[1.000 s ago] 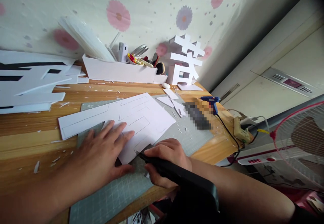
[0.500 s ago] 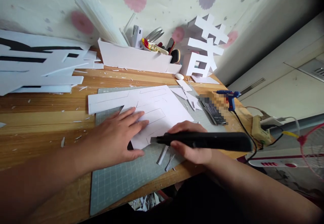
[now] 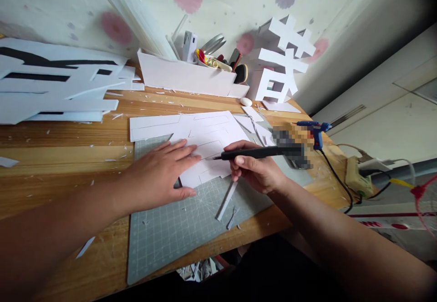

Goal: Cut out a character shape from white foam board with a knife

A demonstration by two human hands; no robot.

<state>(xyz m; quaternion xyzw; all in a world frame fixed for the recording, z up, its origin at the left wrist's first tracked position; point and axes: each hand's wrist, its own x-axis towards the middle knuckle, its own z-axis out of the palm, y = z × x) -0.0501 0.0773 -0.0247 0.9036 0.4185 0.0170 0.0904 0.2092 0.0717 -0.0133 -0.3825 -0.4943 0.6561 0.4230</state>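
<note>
Head view shows the work at a wooden table (image 3: pixel 61 161): a white board (image 3: pixel 208 133), marked with thin drawn lines, lies mostly on the grey cutting mat (image 3: pixel 160 238). The left hand (image 3: pixel 167 172) is flat, its fingers spread over the near left part of the board; it presses and grips nothing. The right hand (image 3: pixel 251 165) is closed around a black cutter (image 3: pixel 249 153) — its tip is near one drawn line, but I cannot tell if it touches. I judge that the step in hand is cutting the board along its lines. A next cut would call for the tip exactly on the line, and for the left fingers away from the blade's path — they are quite near it.
</note>
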